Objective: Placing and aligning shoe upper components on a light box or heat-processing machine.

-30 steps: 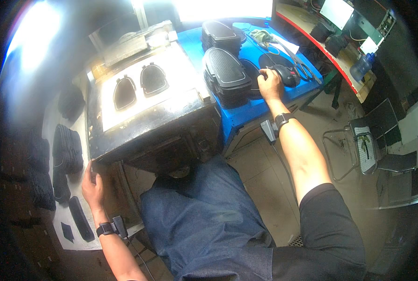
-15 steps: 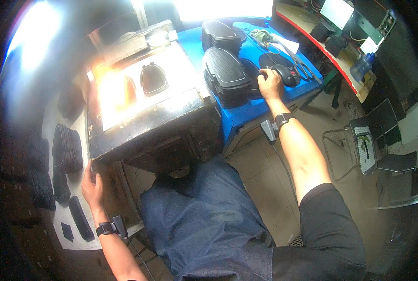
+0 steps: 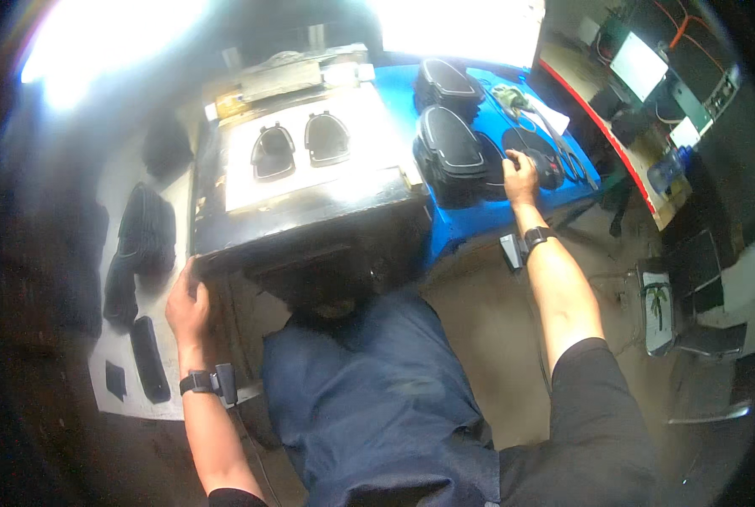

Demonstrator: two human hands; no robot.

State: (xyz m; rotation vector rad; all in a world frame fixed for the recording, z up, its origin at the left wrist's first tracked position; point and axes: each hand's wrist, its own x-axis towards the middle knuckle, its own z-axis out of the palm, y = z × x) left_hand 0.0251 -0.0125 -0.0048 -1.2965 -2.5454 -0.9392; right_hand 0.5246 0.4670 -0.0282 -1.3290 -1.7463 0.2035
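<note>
Right of the worktable [image 3: 310, 208], a dark pad stack [image 3: 451, 150] stands nearer the curled right hand [image 3: 521, 177] (hold impossible to tell); the left hand [image 3: 188, 306], loosely spread, apparently empty, meets the near-left corner.

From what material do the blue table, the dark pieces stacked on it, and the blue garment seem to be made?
Blue table: perhaps painted or plastic-covered board; the colour is even and smooth-looking.
Dark pieces: possibly rubber, plastic or fabric; they look mostly matt, but blur hides the texture.
Blue garment: cloth, perhaps denim; dark, matt, with soft folds.
</note>
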